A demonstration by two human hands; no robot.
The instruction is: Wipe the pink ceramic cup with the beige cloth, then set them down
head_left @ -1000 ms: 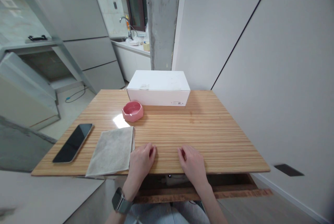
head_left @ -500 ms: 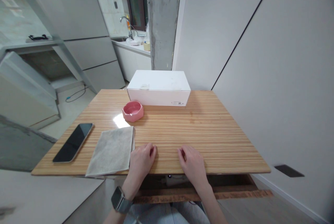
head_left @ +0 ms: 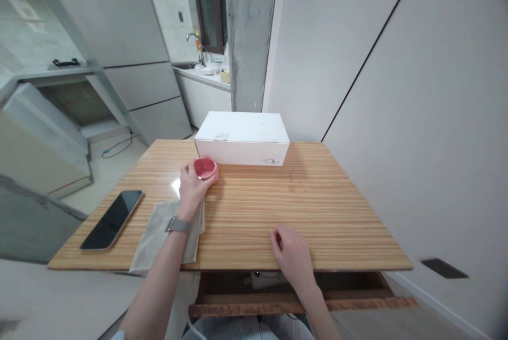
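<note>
My left hand (head_left: 191,184) reaches over the table with its fingers and thumb around the near and left sides of a pink faceted bowl (head_left: 205,168). The bowl stands upright on the wood, just before the white box, and I see nothing inside it. Under my left forearm lies a folded grey cloth (head_left: 153,242), partly covered. My right hand (head_left: 291,250) rests in a loose fist at the table's near edge, with nothing visible in it.
A white box (head_left: 242,153) stands at the table's far edge. A black phone (head_left: 113,220) lies on the left of the striped wooden table (head_left: 333,213). Below the near edge a drawer (head_left: 357,303) is pulled out, with a white object inside. A wall borders the right side.
My left hand has moved forward and left from the near edge, across the cloth, and has closed around the pink bowl. My right hand has stayed in place.
</note>
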